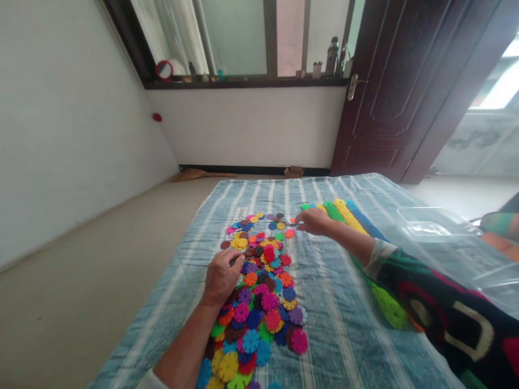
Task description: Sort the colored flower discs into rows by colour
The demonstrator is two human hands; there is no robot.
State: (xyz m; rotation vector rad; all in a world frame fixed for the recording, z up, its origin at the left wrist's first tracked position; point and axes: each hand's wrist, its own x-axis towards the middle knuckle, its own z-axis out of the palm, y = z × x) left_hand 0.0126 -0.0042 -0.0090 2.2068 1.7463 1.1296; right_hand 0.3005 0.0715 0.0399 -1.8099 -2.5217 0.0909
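Observation:
A long pile of colourful notched plastic discs (250,341) lies on the striped cloth. My left hand (223,274) rests at the pile's left side, fingers curled inward and closed over the discs; what they hold, if anything, is hidden. My right hand (313,220) is stretched out beyond the pile's far right side, with its fingertips pinched together beside an orange disc (292,220). I cannot make out whether that disc is in the pinch. Under and beyond my right forearm run tight rows of discs sorted by colour, among them a yellow row (352,217) and a blue row (367,222).
Clear plastic boxes (436,222) stand at the right of the blue striped cloth (324,292). Past its far edge are a white wall (251,127), a window sill with small items, and a dark red door (389,97). Bare floor (133,232) lies to the left.

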